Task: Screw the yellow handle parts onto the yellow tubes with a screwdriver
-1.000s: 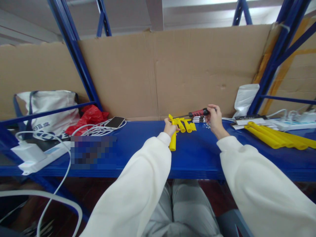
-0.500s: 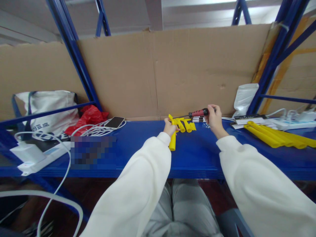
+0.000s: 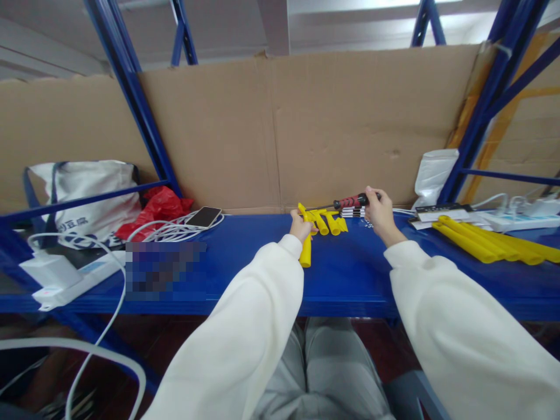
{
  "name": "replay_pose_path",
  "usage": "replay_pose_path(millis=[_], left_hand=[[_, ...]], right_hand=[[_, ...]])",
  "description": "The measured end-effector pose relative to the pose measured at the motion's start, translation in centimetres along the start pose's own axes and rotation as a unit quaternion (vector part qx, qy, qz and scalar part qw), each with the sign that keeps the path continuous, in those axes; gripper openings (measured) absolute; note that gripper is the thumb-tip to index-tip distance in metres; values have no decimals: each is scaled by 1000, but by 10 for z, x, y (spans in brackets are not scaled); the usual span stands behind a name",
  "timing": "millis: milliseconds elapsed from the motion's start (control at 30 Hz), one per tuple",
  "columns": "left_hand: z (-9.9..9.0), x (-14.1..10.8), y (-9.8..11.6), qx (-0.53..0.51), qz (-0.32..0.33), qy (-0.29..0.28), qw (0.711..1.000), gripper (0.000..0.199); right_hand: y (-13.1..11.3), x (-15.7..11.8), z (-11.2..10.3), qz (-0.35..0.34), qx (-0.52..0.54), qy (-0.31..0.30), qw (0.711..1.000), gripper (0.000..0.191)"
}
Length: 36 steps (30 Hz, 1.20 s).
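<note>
My left hand [image 3: 299, 225] is closed around a yellow plastic tube-shaped part [image 3: 306, 252], whose lower end points toward me. In my right hand [image 3: 378, 209] is a screwdriver [image 3: 351, 201] with a red and black handle, gripped at the handle's end. Its shaft lies almost level and reaches left to the top of the yellow part; the exact contact at the tip is too small to see. Beside my left hand lie several yellow tube pieces [image 3: 330, 224]. Small white-and-black cylinders [image 3: 352, 212] and tiny loose bits [image 3: 368, 223] lie below the screwdriver.
Long yellow tubes [image 3: 481, 239] lie at the right near a power strip [image 3: 520, 220]. A white pouch [image 3: 434, 175] leans at the back. To the left are a phone [image 3: 204, 217], coiled white cable, a red bag [image 3: 160, 210] and a cloth bag [image 3: 91, 192]. Cardboard [image 3: 350, 128] stands behind the blue tabletop [image 3: 350, 274].
The screwdriver's handle looks slightly turned, and my right hand's fingers have shifted a little on it. My left hand and the yellow part are nearly unmoved.
</note>
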<state>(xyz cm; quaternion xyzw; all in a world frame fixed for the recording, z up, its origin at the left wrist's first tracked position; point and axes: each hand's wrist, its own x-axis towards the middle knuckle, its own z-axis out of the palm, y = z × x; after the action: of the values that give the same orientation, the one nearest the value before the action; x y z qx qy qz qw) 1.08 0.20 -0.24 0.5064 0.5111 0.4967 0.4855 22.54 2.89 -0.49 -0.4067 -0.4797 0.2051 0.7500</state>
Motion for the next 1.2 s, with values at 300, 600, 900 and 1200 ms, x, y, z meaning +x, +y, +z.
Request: replay_pose_path(millis=[300, 600, 900, 1200], left_hand=[[0, 1, -1, 0, -2, -7, 1000, 60], [1, -1, 0, 30, -3, -28, 999, 53], [2, -1, 0, 37, -6, -35, 999, 53], [1, 3, -3, 26, -4, -45, 999, 57]], right_hand=[[-9, -5, 2, 35, -6, -4, 999, 53], [-13, -5, 1, 30, 44, 2, 999, 52], [-18, -7, 3, 55, 57, 12, 997, 41], [-22, -8, 2, 93, 46, 18, 994, 47]])
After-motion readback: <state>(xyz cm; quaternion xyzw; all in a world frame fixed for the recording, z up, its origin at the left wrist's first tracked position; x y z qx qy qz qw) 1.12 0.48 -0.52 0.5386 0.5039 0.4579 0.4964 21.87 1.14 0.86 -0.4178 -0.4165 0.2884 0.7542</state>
